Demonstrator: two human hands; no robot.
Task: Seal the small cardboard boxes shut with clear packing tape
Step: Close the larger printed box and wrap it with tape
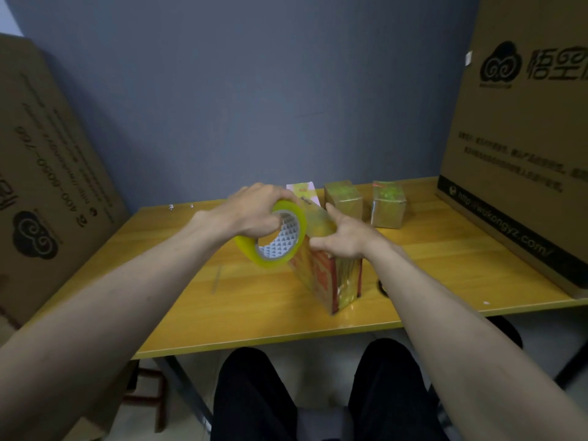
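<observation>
A tall box [331, 281] with red print and a shiny taped skin stands on the yellow table [222, 300], near the front middle. My left hand [254, 211] grips a roll of yellowish clear tape [273, 237], a finger through its core, held against the box's top left. A strip of tape runs from the roll over the box top. My right hand [343, 237] rests on the top of the box, thumb and fingers spread over the strip. Two small taped boxes [343, 198] [388, 203] stand behind, side by side.
A pink and white paper packet [302, 189] lies behind my left hand. A very large printed carton [521, 138] stands on the table's right end. Another big carton [47, 173] leans at the left, off the table. My legs are under the front edge.
</observation>
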